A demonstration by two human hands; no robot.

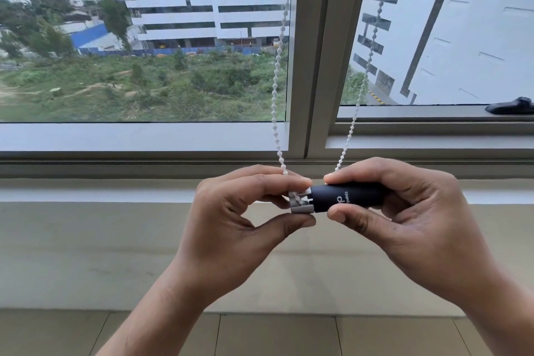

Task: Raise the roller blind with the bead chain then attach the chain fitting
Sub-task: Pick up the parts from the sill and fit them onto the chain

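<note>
Left hand [245, 211] and right hand [404, 211], raised before the window frame [318, 66]: the right pinches the dark body of the chain fitting [344, 200] between thumb and fingers; the left pinches its grey slotted end. Both strands of the white bead chain [278, 66] descend from above, left strand meeting the grey end, right strand passing behind the right fingertips.

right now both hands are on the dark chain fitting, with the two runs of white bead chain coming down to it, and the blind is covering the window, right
Not quite: the blind is not covering the window; the head view shows open glass with buildings outside. The rest holds: the left hand and right hand hold the dark chain fitting, and two runs of white bead chain come down to it.
</note>
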